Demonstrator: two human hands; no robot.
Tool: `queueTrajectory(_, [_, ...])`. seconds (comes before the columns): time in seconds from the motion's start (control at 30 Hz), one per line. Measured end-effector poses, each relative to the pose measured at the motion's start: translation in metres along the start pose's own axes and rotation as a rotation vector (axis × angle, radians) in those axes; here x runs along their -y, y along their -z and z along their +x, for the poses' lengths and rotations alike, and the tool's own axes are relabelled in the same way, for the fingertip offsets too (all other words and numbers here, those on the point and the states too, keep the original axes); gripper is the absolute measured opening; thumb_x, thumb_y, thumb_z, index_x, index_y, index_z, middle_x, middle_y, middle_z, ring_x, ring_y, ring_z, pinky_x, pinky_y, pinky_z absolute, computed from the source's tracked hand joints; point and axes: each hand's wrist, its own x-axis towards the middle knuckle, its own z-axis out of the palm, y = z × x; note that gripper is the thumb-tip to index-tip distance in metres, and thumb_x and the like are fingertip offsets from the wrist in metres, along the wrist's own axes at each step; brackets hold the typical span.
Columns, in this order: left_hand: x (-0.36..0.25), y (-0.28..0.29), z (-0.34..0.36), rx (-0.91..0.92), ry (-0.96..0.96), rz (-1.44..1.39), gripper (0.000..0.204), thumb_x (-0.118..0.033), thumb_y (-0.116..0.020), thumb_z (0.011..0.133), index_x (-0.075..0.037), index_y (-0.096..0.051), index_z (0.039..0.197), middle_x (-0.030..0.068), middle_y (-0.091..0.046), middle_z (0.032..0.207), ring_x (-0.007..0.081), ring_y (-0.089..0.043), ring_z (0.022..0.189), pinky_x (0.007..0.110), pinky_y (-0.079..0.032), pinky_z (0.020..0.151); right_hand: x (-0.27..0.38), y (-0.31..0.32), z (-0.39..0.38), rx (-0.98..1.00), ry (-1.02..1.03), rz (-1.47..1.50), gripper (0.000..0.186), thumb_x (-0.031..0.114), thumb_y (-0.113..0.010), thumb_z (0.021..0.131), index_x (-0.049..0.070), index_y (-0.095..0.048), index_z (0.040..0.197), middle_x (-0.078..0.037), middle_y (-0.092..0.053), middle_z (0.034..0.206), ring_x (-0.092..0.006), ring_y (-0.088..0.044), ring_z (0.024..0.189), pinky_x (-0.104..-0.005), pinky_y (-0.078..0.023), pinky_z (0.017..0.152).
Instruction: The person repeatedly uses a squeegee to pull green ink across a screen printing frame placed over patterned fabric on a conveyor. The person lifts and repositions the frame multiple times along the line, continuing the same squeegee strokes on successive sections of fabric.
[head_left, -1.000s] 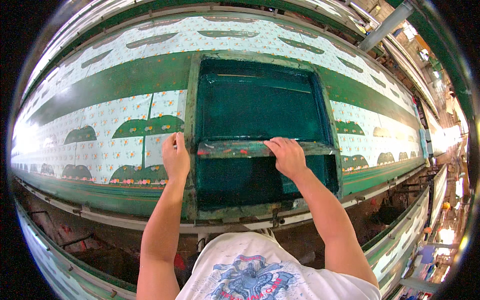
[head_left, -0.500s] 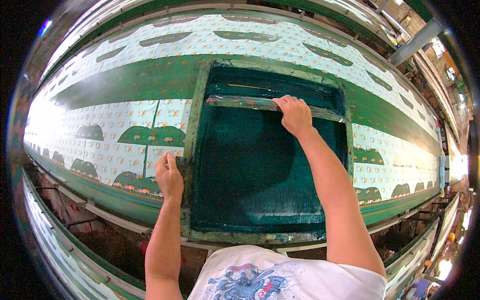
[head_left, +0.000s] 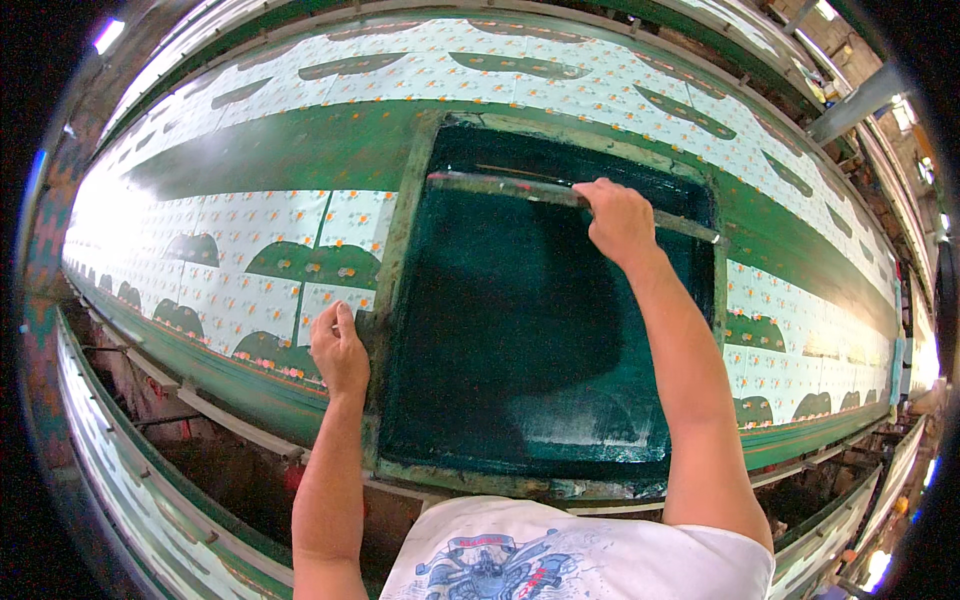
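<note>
A large screen-printing frame (head_left: 398, 270) with a dark green mesh (head_left: 500, 330) lies flat before me on a long green printing table. My right hand (head_left: 622, 222) grips a long, narrow squeegee (head_left: 505, 186) near its middle, across the far part of the mesh. The squeegee slants a little, and its right end overlaps the frame's inner right edge in view. Just outside the frame's left side is my left hand (head_left: 340, 352), fingers curled in and thumb up, close to a dark piece on the rim. Whatever its fingers close on is hidden.
White printed sheets (head_left: 345, 220) with orange motifs and dark green curved shapes lie on the table (head_left: 300, 150) left, right and beyond the frame. A thin stick (head_left: 505, 168) rests behind the squeegee. Rails (head_left: 230, 425) edge the table's near side; a grey post (head_left: 855, 103) stands far right.
The squeegee has shifted slightly away from me and turned more edge-on, its right end now nearer the frame's right rim. My left hand keeps its place; the whole view has shifted a little.
</note>
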Motion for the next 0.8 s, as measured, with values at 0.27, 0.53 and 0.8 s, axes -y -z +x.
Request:
queueTrajectory(0.27, [0.002, 0.001, 0.0, 0.008, 0.016, 0.057, 0.045, -0.04, -0.059, 0.115, 0.002, -0.075, 0.125, 0.02, -0.07, 0.121, 0.0325, -0.069, 0.106, 0.044, -0.056, 0.092, -0.015, -0.016, 0.008, 0.069, 0.025, -0.006, 0.029, 0.006, -0.069, 0.088, 0.017, -0.078, 0.113, -0.011, -0.074, 0.104, -0.0356, -0.076, 0.102, -0.0504, -0.062, 0.088])
queueTrajectory(0.53, [0.002, 0.0, 0.002, 0.027, -0.037, 0.073, 0.047, -0.04, -0.061, 0.114, 0.003, -0.076, 0.121, 0.0219, -0.072, 0.117, 0.0364, -0.068, 0.108, 0.047, -0.054, 0.097, 0.008, 0.007, -0.031, 0.169, 0.042, -0.008, 0.029, 0.012, -0.072, 0.088, 0.018, -0.081, 0.115, -0.01, -0.075, 0.107, -0.0353, -0.076, 0.1, -0.0502, -0.062, 0.087])
queueTrajectory(0.8, [0.01, -0.005, 0.013, 0.11, -0.059, -0.004, 0.046, -0.04, -0.063, 0.112, 0.003, -0.077, 0.115, 0.0204, -0.073, 0.115, 0.036, -0.068, 0.11, 0.047, -0.052, 0.098, 0.081, 0.029, -0.144, 0.193, 0.022, 0.002, 0.022, 0.013, -0.075, 0.084, 0.017, -0.077, 0.105, -0.01, -0.074, 0.103, -0.0345, -0.076, 0.1, -0.0506, -0.062, 0.084])
